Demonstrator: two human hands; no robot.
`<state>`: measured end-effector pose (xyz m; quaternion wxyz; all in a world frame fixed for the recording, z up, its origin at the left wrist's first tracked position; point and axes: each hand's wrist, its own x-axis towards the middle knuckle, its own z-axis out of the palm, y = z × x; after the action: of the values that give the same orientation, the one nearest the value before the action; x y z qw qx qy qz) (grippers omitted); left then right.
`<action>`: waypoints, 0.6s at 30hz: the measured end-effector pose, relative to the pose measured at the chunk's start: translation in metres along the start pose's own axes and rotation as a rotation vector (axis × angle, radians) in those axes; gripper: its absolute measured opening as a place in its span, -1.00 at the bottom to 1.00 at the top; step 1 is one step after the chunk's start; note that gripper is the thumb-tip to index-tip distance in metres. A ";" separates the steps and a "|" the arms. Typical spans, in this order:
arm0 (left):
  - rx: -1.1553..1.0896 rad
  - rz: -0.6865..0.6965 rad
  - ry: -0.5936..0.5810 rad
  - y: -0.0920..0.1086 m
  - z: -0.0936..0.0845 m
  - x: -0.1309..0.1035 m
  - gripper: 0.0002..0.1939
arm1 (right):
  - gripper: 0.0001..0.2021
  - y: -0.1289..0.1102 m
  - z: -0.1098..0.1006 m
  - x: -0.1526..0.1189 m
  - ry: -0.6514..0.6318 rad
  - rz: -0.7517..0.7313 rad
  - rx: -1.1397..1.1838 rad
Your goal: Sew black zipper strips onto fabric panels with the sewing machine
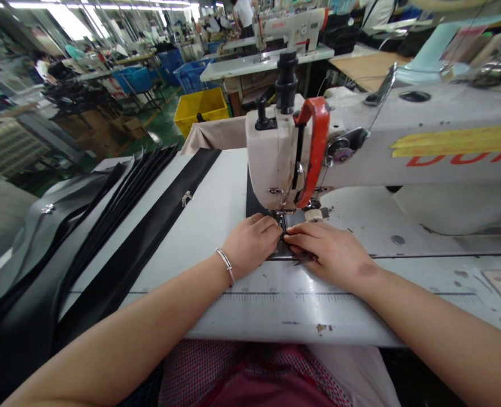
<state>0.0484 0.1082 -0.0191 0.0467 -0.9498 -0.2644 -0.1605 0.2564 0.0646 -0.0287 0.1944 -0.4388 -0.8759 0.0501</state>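
Note:
A white sewing machine (271,152) with a red lever (317,130) stands on the pale table (216,311). Directly under its needle area lies a piece of black material (255,200). My left hand (253,243), a silver bangle at its wrist, has its fingers curled together at the left of the presser foot. Close by on the right, my right hand (332,251) has its fingertips pressed together near the foot, with a dark pointed metal tool (304,260) partly hidden beneath its fingers. What my left fingertips pinch is too small to make out.
Long black strips (148,226) with a small metal piece (186,198) lie on the table's left side, beside a stack of black pieces (101,209). A yellow crate (201,107) and another sewing machine (292,28) stand beyond. People are in the background.

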 end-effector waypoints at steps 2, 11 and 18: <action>0.003 0.013 0.010 -0.003 0.001 0.000 -0.81 | -0.77 0.000 0.000 0.000 -0.006 -0.005 0.003; -0.005 0.037 0.006 0.004 -0.006 -0.009 -0.83 | -0.75 0.000 0.001 -0.002 0.004 -0.022 -0.012; -0.066 0.036 0.073 0.008 -0.008 -0.021 -0.79 | -0.68 -0.002 0.000 -0.003 -0.031 -0.013 -0.036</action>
<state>0.0333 0.0898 -0.0183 0.0277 -0.9489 -0.2399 -0.2030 0.2561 0.0611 -0.0285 0.1734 -0.4358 -0.8823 0.0399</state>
